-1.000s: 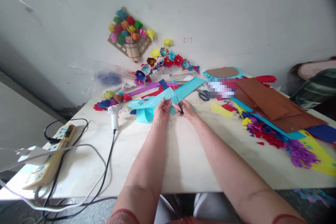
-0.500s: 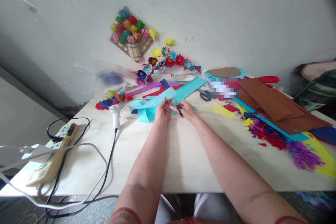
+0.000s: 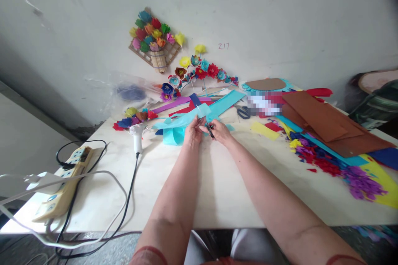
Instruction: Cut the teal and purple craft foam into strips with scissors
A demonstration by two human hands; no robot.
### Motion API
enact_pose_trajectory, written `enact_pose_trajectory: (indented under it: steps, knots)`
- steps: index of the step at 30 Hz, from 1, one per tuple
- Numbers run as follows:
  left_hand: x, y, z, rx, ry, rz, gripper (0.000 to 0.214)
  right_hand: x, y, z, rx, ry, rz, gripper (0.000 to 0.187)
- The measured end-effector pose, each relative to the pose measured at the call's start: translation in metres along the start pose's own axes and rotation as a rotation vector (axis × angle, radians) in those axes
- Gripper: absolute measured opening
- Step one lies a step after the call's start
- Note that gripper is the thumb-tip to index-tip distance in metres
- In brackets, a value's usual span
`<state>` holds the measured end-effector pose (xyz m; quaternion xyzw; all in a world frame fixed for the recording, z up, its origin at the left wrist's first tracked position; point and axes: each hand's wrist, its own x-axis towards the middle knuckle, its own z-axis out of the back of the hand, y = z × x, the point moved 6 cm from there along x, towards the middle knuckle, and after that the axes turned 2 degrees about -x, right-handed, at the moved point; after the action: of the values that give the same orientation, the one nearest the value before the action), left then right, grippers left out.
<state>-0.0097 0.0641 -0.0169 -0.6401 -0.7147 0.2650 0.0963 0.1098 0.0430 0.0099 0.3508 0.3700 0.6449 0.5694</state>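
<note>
My left hand pinches a strip of light blue paper at the middle of the white table. My right hand is closed round a small pair of scissors, whose blades reach into the same strip beside my left fingers. More light blue paper lies folded under and to the left of my hands.
A white glue gun lies left of my hands, its cord running to a power strip at the left edge. Paper flowers lean on the wall. Brown sheets, another pair of scissors and coloured scraps cover the right side.
Both hands have shifted slightly up and away from me with the paper. The scissors have turned a little against the strip.
</note>
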Motion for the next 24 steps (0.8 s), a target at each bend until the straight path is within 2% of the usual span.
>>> enact_pose_trajectory:
  steps: [19,24]
  knots:
    - [-0.0014,0.0007,-0.0019,0.002,0.019,0.008,0.01,-0.0018,0.0021,-0.0007,0.027,-0.01,0.008,0.037]
    - [-0.0028,0.0004,-0.0012,-0.001,-0.012,0.016,0.011,-0.0027,0.0033,-0.0003,0.029,-0.011,0.009,0.036]
